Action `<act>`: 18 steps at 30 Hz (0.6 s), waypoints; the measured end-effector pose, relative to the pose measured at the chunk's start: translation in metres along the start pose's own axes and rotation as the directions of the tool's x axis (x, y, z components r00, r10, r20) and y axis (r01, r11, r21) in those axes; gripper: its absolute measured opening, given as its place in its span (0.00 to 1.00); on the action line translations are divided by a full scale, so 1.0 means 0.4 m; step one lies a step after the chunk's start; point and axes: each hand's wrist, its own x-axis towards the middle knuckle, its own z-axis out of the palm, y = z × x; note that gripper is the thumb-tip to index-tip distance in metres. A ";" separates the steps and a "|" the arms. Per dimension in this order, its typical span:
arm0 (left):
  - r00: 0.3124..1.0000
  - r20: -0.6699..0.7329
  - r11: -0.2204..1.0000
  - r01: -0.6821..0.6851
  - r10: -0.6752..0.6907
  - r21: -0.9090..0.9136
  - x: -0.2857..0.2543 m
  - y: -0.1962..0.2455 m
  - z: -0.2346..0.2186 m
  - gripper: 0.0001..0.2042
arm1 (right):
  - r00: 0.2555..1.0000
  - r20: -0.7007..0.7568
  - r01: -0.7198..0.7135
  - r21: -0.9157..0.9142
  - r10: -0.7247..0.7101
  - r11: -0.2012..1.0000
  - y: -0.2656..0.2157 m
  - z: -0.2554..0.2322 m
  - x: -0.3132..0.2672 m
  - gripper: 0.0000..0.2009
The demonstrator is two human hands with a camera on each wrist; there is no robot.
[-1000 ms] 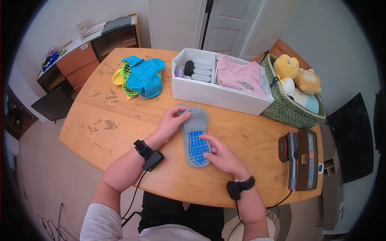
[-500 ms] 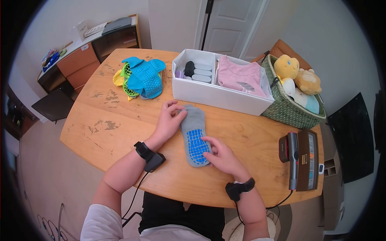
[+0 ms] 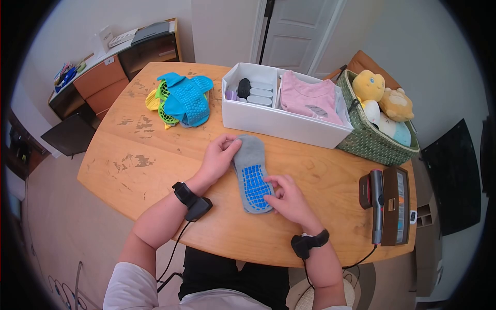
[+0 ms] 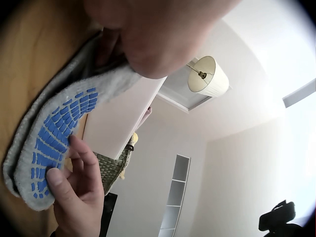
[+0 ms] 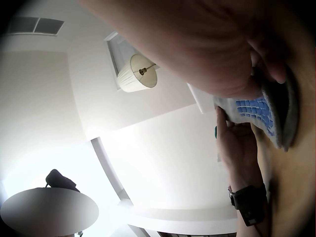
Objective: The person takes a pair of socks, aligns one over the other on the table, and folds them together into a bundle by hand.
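A grey sock with blue grip dots lies sole up on the wooden table, in front of the person. My left hand holds its far end with curled fingers. My right hand pinches the near toe end from the right side. In the left wrist view the grey sock is a little off the wood, and the right hand's fingers curl round its edge. The right wrist view shows the dotted sole beside my palm.
A pile of blue, green and yellow socks lies at the far left. A white box with rolled socks and a pink garment stands behind the grey sock. A woven basket of plush toys and a handheld appliance are on the right.
My right hand went from lying flat on the sole to curling round the toe edge. The left hand moved a little toward the far end and closed on it.
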 end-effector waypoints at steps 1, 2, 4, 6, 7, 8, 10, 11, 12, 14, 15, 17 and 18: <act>0.999 0.012 0.999 0.053 -0.053 -0.004 -0.001 0.006 -0.001 0.13 | 1.000 -0.001 0.000 0.001 0.000 1.000 0.004 0.000 0.000 0.22; 0.998 0.013 0.999 0.053 -0.053 -0.003 -0.004 0.011 0.002 0.13 | 1.000 -0.005 0.008 -0.029 -0.008 1.000 0.010 0.000 0.001 0.21; 0.997 0.044 0.996 0.062 -0.065 0.066 -0.014 0.021 0.011 0.12 | 1.000 -0.009 0.014 -0.057 -0.015 0.998 0.013 0.000 0.000 0.20; 0.995 0.072 0.995 0.063 -0.069 0.082 -0.004 0.001 0.004 0.13 | 0.999 -0.025 0.024 -0.115 -0.027 0.993 0.013 0.000 -0.001 0.18; 0.992 0.100 0.993 0.063 -0.073 0.098 -0.002 0.000 0.004 0.13 | 0.999 -0.025 0.024 -0.114 -0.027 0.993 0.011 0.000 -0.001 0.18; 0.992 0.100 0.993 0.064 -0.074 0.098 -0.002 -0.001 0.005 0.13 | 0.999 -0.030 0.029 -0.139 -0.034 0.990 0.009 0.000 -0.003 0.18; 0.996 0.044 0.995 0.071 -0.074 0.074 -0.005 0.000 0.009 0.12 | 0.999 -0.034 0.034 -0.163 -0.040 0.986 0.003 0.001 -0.005 0.17; 0.996 0.044 0.995 0.072 -0.075 0.074 -0.004 -0.001 0.007 0.12 | 0.998 -0.040 0.041 -0.180 -0.049 0.983 -0.002 0.001 -0.006 0.16; 0.995 0.045 0.992 0.082 -0.087 0.100 -0.003 -0.001 0.005 0.12 | 0.997 -0.045 0.049 -0.197 -0.059 0.979 -0.004 0.001 -0.006 0.15; 0.994 0.046 0.987 0.094 -0.101 0.126 0.000 -0.005 0.001 0.12 | 0.993 -0.044 0.093 -0.216 -0.105 0.972 0.009 0.002 -0.003 0.13; 0.995 0.051 0.985 0.076 -0.084 0.155 0.003 -0.011 -0.001 0.12 | 0.987 -0.043 0.138 -0.235 -0.152 0.962 0.014 0.002 -0.003 0.12; 0.996 0.057 0.981 0.058 -0.069 0.183 0.003 -0.009 0.001 0.11 | 0.991 -0.023 0.123 -0.259 -0.134 0.958 0.010 0.000 -0.003 0.11; 0.996 0.059 0.981 0.057 -0.069 0.183 0.002 -0.008 0.003 0.12 | 0.993 -0.004 0.109 -0.283 -0.115 0.953 0.006 -0.002 -0.003 0.10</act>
